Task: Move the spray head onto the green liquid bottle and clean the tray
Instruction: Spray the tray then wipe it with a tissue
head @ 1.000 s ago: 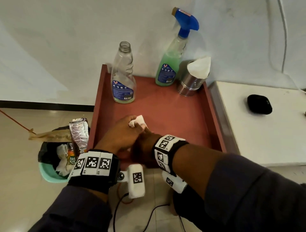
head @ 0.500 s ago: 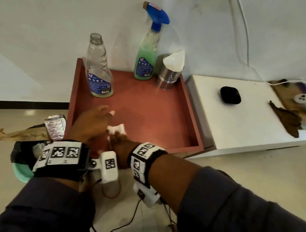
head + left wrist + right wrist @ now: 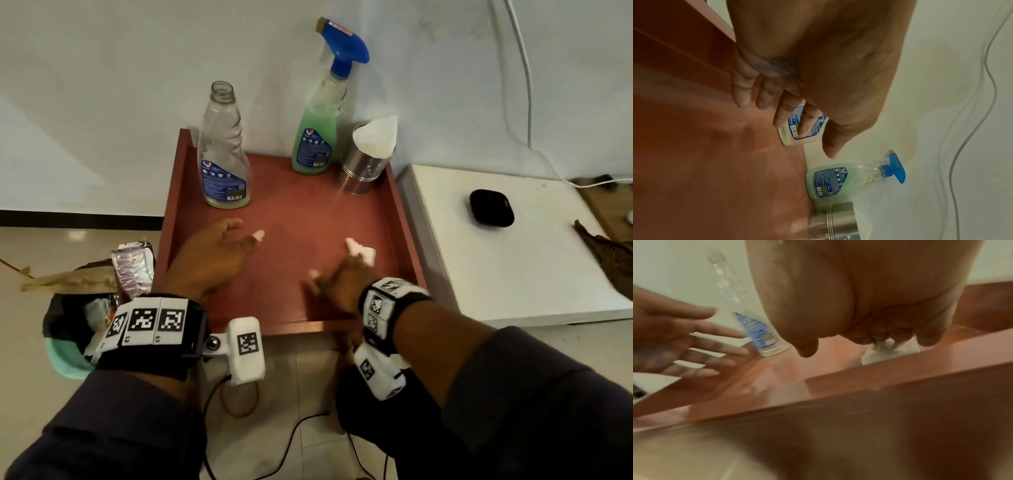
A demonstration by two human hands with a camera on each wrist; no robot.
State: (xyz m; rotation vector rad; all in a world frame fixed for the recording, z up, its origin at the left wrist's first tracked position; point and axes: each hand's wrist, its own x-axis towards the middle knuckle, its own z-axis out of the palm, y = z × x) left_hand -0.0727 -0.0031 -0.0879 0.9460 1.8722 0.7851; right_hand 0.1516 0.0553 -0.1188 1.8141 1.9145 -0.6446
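The red tray [image 3: 404, 219] holds two bottles at its back. The green liquid bottle [image 3: 317, 137] wears the blue spray head [image 3: 346, 48]; it also shows in the left wrist view [image 3: 830, 180]. The almost empty clear bottle [image 3: 222, 154] stands open-necked to its left. My right hand [image 3: 346, 270] presses a wadded white tissue [image 3: 361, 251] onto the tray floor near the right wall, fingers curled on the tissue [image 3: 888, 352]. My left hand [image 3: 219, 246] hovers over the tray's left part, fingers spread, holding nothing [image 3: 797, 113].
A steel cup [image 3: 363, 168] with white tissue paper stands at the tray's back right corner. A white board [image 3: 513, 260] with a black case [image 3: 491, 212] lies to the right. A bin [image 3: 78, 322] with wrappers sits left on the floor. Cables trail below.
My hands have separated. The right hand carried the tissue rightward across the tray floor; the left hand let go and spread open on the left.
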